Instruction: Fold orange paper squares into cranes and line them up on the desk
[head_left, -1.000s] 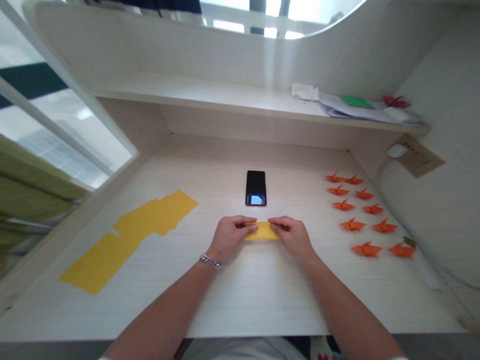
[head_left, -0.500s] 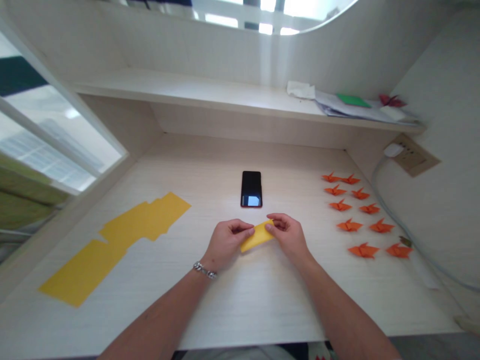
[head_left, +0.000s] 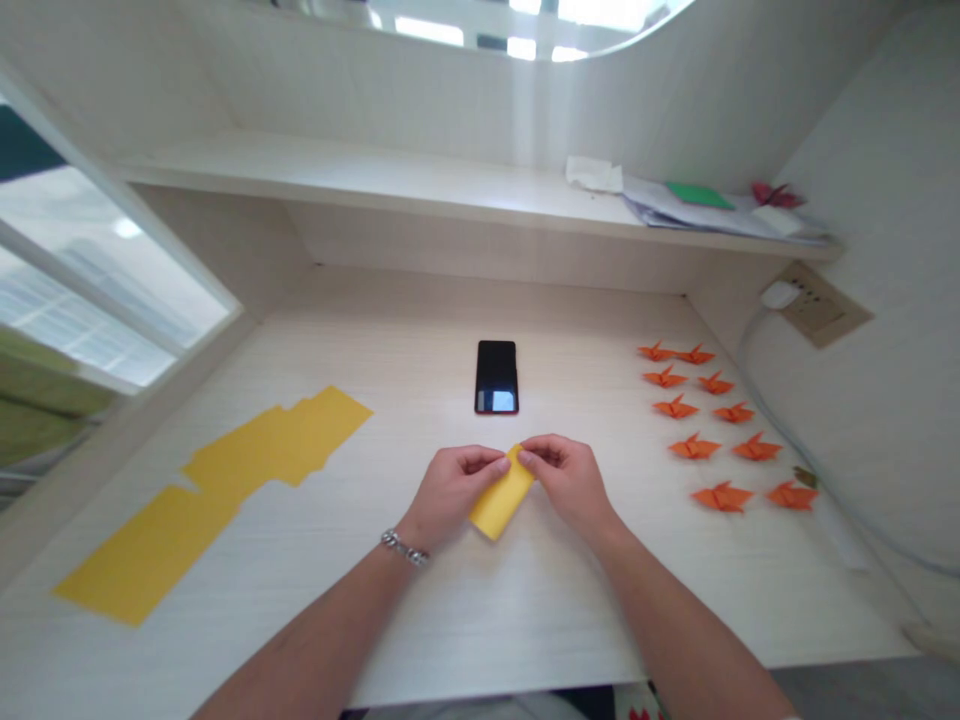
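Observation:
A folded strip of yellow paper (head_left: 501, 502) is held between my two hands, its long side slanting down to the left. My left hand (head_left: 459, 487) pinches its left edge near the top, thumb on the upper face. On the other side, my right hand (head_left: 568, 474) grips the upper right corner between thumb and fingers. The fingers under the paper are partly hidden. Just beyond my hands a black phone (head_left: 496, 377) lies flat on the desk. Overlapping yellow paper sheets (head_left: 154, 550) spread across the desk to my left.
Several orange paper cranes (head_left: 694, 447) stand in two columns at the right. Behind them a grey cable (head_left: 787, 440) runs from a wall socket (head_left: 825, 305). A shelf (head_left: 360, 185) crosses the back, with papers (head_left: 652, 205) on its right part.
The yellow paper has turned from nearly level to a steep slant, its lower end swinging down toward me. My right hand has moved slightly left. The view has shifted a little.

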